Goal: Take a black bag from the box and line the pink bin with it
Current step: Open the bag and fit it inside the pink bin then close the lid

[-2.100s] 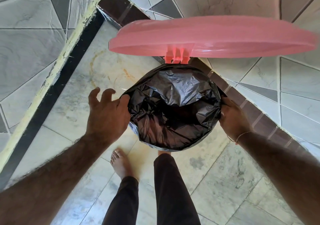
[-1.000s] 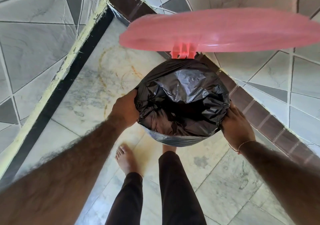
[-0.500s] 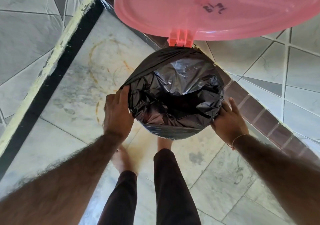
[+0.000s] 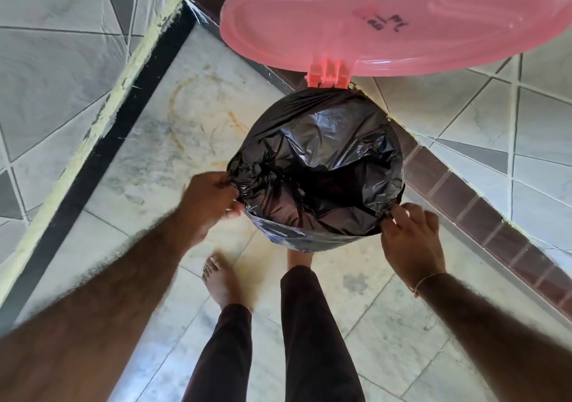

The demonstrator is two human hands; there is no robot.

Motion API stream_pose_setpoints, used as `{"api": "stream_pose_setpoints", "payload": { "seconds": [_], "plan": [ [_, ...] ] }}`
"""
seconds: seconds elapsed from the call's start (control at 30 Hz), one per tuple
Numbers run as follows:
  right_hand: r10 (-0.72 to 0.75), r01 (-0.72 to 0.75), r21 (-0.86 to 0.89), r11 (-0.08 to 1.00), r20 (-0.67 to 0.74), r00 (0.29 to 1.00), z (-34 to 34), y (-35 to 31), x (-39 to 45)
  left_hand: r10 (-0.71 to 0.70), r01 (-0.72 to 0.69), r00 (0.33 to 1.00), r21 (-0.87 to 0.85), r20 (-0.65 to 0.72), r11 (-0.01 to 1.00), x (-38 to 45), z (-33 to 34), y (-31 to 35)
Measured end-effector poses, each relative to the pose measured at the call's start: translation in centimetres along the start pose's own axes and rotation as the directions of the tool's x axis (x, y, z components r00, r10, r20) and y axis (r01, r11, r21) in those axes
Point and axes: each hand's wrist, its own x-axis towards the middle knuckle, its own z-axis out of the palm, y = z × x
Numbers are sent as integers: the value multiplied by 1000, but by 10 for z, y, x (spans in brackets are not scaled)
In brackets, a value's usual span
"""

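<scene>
Head view only: black bag (image 4: 318,166) sits inside the pink bin, its mouth folded over the round rim, so the bin itself is almost hidden; only the open lid (image 4: 402,18) at 12 o'clock and its hinge (image 4: 328,72) show. Our left hand (image 4: 210,197), at 9 o'clock of the rim, has its fingers (image 4: 227,182) pinched together on the bag edge. Our right hand (image 4: 411,240), at 4 o'clock, pinches the edge with thumb and forefinger, the other fingers spread apart. To do this step well, we think we should pull the thin film down evenly on both sides, gently, because it tears easily. The plastic is glossy and much wrinkled; the lid is smooth; the floor (image 4: 185,129) is stained marble.
</scene>
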Motion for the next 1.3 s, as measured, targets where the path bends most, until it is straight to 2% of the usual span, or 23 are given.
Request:
{"api": "stream_pose_setpoints", "payload": {
  "seconds": [0.13,0.33,0.37,0.43,0.5,0.57,0.63,0.7,0.8,0.9,0.93,0.97,1.0,1.03,1.07,1.1,1.13,1.17,1.2,1.23,1.3],
  "plan": [
    [116,-151,165,975,203,972,-2,-33,-13,55,-50,998,167,-24,985,-24,22,-34],
    [1,-123,260,958,424,906,9,-69,-26,15,1,999,405,-37,915,-30,43,-79],
    [-15,-130,290,948,450,893,12,-72,-27,-19,30,999,378,-35,925,-30,46,-83],
    [8,-240,408,881,494,869,17,-75,-23,-114,120,993,191,-40,974,-28,50,-85],
    [171,-463,482,744,532,829,19,-71,-10,-208,206,976,-34,-57,978,-17,49,-78],
    [387,-688,482,542,584,714,19,-56,7,-251,242,967,-161,-38,957,-5,42,-64],
    [457,-803,526,279,663,593,18,-38,20,-295,277,955,-281,-22,919,8,32,-54],
    [388,-818,573,45,745,543,14,-23,32,-349,336,937,-346,25,876,18,23,-50],
    [337,-747,627,-223,768,544,-3,0,55,-339,333,940,-319,38,887,28,9,-46],
    [334,-696,639,-327,767,548,-23,19,78,-268,256,963,-366,20,895,35,-1,-29],
    [344,-730,613,-302,784,516,-26,22,86,-227,207,974,-366,-10,907,37,-1,-18],
    [365,-770,598,-223,783,503,-29,25,93,-157,120,984,-327,-88,937,39,0,-6],
    [377,-812,581,-53,765,523,-32,27,99,-42,-6,977,-221,-211,975,39,1,6],
    [369,-824,553,119,746,554,-38,29,105,112,-139,936,-60,-333,988,36,3,18],
    [430,-789,527,316,662,614,-39,33,107,265,-236,857,120,-443,964,30,6,28],
    [513,-737,524,428,530,675,-41,35,108,394,-294,762,267,-513,918,22,9,36],
    [579,-680,543,492,379,722,-47,33,109,508,-364,678,357,-532,860,11,15,46],
    [626,-609,597,522,217,749,-52,30,109,616,-456,621,417,-484,786,2,21,52],
    [619,-533,627,568,101,779,-57,24,111,719,-544,584,476,-377,692,-7,30,56],
    [576,-456,660,597,43,816,-58,16,114,797,-592,563,565,-220,574,-9,39,52],
    [485,-352,696,625,7,874,-59,-1,123,820,-566,562,773,105,288,-10,58,40]
  ]
}}
